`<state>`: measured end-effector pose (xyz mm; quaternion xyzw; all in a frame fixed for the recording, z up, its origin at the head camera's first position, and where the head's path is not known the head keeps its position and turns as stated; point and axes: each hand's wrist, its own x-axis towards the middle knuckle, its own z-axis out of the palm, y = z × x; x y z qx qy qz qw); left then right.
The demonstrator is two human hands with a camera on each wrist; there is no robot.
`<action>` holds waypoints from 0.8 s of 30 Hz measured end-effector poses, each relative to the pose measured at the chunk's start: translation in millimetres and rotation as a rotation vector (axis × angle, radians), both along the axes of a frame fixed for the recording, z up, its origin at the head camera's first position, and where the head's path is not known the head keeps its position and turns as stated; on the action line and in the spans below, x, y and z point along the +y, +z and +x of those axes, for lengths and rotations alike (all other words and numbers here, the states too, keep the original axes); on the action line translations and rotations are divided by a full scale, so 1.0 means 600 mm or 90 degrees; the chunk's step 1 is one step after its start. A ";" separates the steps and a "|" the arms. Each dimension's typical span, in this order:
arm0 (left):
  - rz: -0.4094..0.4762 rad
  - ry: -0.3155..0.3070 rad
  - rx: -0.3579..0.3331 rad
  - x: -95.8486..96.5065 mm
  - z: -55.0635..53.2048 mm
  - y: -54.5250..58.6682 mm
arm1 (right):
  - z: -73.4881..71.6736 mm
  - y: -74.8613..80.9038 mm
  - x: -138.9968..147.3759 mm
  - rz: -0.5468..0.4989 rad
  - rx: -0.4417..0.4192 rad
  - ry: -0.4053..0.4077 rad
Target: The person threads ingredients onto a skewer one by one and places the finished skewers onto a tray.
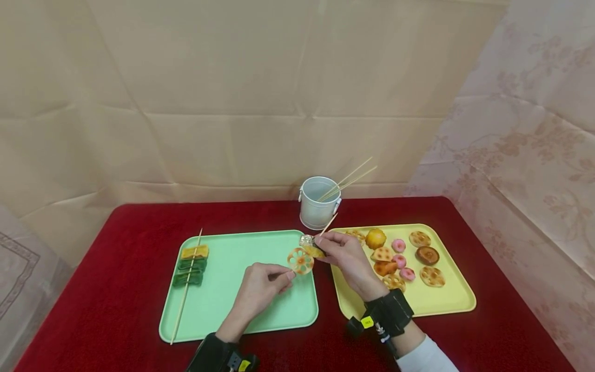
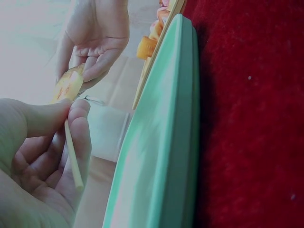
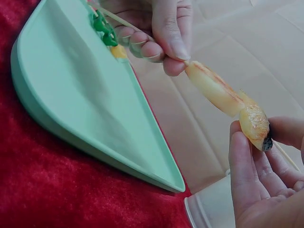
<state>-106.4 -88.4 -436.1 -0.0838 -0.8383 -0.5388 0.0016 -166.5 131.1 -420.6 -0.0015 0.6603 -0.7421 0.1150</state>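
Centrally: left hand (image 1: 261,288), curled, pinching skewer (image 2: 73,156) below lotus-root slice (image 1: 300,261); right hand (image 1: 346,261), angled inward, pinching yellow piece (image 3: 252,122) beside it, partly blocking yellow tray (image 1: 446,298); green tray (image 1: 224,268) beneath left hand; white bucket (image 1: 315,211) behind.

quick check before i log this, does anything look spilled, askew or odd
Nothing looks spilled. Mildly odd: the loaded skewer lies slantwise across the green tray, its ends reaching the near and far rims rather than sitting well inside.

Features two hands (image 1: 346,258), two trays (image 1: 220,281), one bucket (image 1: 317,213), three pink rings (image 1: 398,245), one brown mushroom cap (image 1: 427,255), at least four skewers (image 1: 179,312).
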 end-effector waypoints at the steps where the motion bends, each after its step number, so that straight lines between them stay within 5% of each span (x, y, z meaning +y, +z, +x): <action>1: 0.002 0.004 -0.001 0.001 0.000 0.000 | 0.000 0.000 -0.001 0.005 0.001 0.001; 13: 0.011 0.028 -0.013 0.002 0.000 -0.001 | -0.004 0.004 0.008 0.082 0.016 -0.015; 24: 0.011 0.038 -0.012 -0.003 0.000 0.000 | -0.022 0.023 0.054 0.116 0.106 -0.004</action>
